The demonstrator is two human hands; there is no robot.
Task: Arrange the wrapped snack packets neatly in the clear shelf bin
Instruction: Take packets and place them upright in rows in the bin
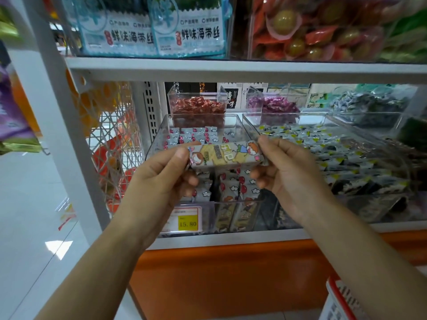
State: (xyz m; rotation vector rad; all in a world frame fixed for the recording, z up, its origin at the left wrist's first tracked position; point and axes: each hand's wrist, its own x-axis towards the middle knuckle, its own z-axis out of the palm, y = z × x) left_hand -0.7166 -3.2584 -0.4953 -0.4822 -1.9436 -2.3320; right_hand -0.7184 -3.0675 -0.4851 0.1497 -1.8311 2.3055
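Head view: a person holds one long packet [225, 153] level and crosswise over the clear bin [158, 135], just above the near rows inside it. The left hand [159, 181] pinches the packet's left end, thumb on top and fingers curled beneath. The right hand [286, 176] pinches the right end the same way, so each grip is closed on the wrapper. The packet's cartoon print faces up.

In the bin, small packets [196, 135] with red and cloud marks lie in rows at the far end, and more stand packed at the near end under the hands. The bin sits on a white shelf [231, 239], with a yellow price tag [188, 219] at its near left front. Just right of it, a second clear bin [328, 118] holds grey and yellow packets. Farther back stand two small bins, one with red sweets [198, 107] and one with purple sweets [272, 105]. Blue seaweed bags [189, 31] fill the shelf above.
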